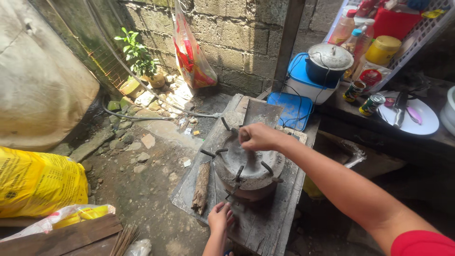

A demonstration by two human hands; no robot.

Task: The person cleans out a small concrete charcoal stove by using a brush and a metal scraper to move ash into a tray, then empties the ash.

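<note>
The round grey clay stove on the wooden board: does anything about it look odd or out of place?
The round grey clay stove looks ash-covered. A rough piece of firewood lies beside it on the worn wooden board, not inside. The right hand hovers over the stove's top; the left hand rests near its base.

Two hands (256, 136); one stove (249, 166); two tin cans (362, 97); perhaps three bottles (353, 33); one plate (419, 121).

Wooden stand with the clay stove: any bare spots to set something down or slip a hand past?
Bare board on the wooden stand runs from the clay stove to the near right edge, beside the left hand. A narrow strip lies left of the stick of firewood. The shelf is crowded with two cans, a white plate and a pot.
</note>
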